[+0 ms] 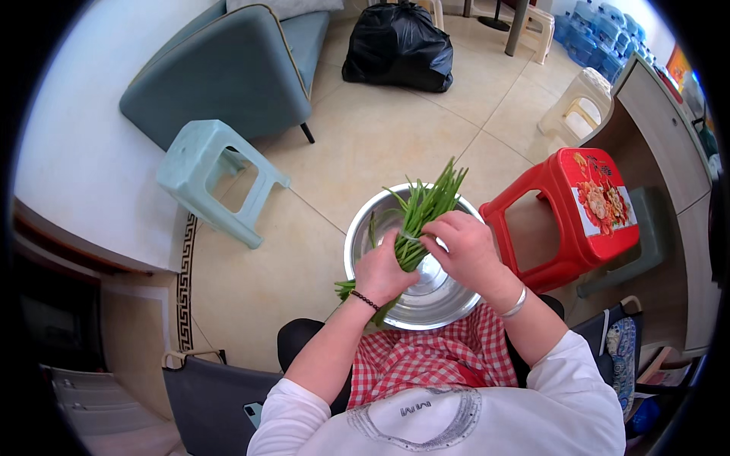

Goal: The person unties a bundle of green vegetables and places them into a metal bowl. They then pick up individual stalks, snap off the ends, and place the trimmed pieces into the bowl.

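Note:
A bunch of long green stalks, apparently garlic chives (430, 202), lies slantwise above a stainless steel basin (356, 228). My left hand (383, 269) is wrapped round the middle of the bunch, its leafy ends poking out below the wrist. A thin translucent band (407, 235) circles the stalks just past my left thumb. At that band my right hand (462, 242) has thumb and forefinger pinched together, close against the stalks. One loose darker stalk (372, 228) rests against the basin's inner left wall. The basin stands before my knees, at a red-checked apron (422, 359).
To the right stands a red plastic stool (570, 222) with a floral top, beside a wooden counter (656, 131). A pale green stool (211, 171) and blue-grey sofa (222, 80) are left. Farther off are a black garbage bag (399, 48) and blue water jugs (599, 34).

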Demonstrator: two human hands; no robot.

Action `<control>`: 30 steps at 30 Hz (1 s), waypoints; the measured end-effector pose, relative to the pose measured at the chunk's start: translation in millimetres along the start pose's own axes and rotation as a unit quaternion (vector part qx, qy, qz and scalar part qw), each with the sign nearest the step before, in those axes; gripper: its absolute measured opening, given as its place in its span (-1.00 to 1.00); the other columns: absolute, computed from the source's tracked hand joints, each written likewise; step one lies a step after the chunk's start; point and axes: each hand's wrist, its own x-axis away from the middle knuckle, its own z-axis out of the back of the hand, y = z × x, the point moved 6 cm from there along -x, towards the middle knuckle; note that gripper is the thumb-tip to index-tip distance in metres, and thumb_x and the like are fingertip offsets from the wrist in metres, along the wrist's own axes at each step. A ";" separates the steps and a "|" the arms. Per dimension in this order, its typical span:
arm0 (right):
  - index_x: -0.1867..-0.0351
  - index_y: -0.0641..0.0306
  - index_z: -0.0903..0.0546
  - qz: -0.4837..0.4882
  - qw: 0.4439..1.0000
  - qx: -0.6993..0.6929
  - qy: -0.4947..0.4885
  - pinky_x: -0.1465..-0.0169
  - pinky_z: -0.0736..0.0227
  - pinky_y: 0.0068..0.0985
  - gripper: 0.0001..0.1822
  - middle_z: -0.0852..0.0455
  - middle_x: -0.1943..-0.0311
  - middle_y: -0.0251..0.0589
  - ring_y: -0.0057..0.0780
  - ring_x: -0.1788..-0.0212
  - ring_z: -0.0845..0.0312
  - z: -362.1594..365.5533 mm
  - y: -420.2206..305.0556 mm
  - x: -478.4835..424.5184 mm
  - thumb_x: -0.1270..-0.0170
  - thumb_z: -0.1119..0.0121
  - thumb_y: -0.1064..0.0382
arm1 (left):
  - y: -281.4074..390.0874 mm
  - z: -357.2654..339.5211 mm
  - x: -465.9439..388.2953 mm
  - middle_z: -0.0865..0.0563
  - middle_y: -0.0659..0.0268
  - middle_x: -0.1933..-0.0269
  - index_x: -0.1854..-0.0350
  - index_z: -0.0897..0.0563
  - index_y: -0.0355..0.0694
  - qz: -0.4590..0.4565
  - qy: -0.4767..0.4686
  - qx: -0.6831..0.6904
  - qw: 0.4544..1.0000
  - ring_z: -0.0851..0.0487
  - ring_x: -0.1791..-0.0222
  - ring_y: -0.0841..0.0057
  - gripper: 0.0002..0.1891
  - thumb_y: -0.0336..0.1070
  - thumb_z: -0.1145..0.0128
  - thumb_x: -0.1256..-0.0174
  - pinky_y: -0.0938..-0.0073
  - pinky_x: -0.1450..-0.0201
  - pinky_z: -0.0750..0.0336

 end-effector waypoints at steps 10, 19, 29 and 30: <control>0.51 0.21 -0.51 -0.021 0.997 0.079 -0.013 0.43 -0.45 -0.37 -0.89 -0.52 0.52 -0.22 -0.28 0.45 -0.55 -35.2 5.5 14.9 0.02 -0.24 0.34 | 0.4 -3.9 1.5 -0.70 0.10 0.34 -0.15 -0.41 -0.20 -0.044 0.039 -0.129 0.990 -0.68 0.32 0.16 -0.25 -0.24 -0.40 0.24 0.20 0.24 -0.49; 0.51 0.25 -0.51 -0.151 0.973 0.172 -0.008 0.44 -0.47 -0.34 -0.86 -0.56 0.54 -0.14 -0.21 0.46 -0.58 -45.8 48.5 14.5 -0.03 -0.21 0.27 | -2.2 -10.0 4.2 -0.67 0.24 0.41 0.12 -0.47 -0.24 -0.122 0.081 -0.213 0.966 -0.68 0.37 0.33 -0.58 -0.41 -0.26 0.12 0.31 0.18 -0.28; 0.39 0.26 -0.62 -0.247 0.958 -0.016 -0.146 0.25 -0.49 -0.29 -0.86 -0.64 0.41 -0.12 -0.14 0.31 -0.61 -25.7 62.4 14.8 -0.12 -0.17 0.24 | -6.8 -8.2 9.0 -0.62 0.29 0.44 0.01 -0.50 -0.17 -0.181 0.119 -0.245 0.945 -0.64 0.39 0.35 -0.47 -0.40 -0.28 0.19 0.29 0.16 -0.29; 0.37 0.25 -0.64 -0.246 0.954 -0.094 -0.141 0.23 -0.49 -0.30 -0.85 -0.64 0.40 -0.13 -0.14 0.30 -0.61 -24.0 60.9 16.3 -0.14 -0.16 0.23 | -6.8 -7.6 10.7 -0.61 0.29 0.44 0.00 -0.50 -0.16 -0.194 0.129 -0.248 0.940 -0.63 0.40 0.36 -0.48 -0.41 -0.25 0.16 0.29 0.16 -0.29</control>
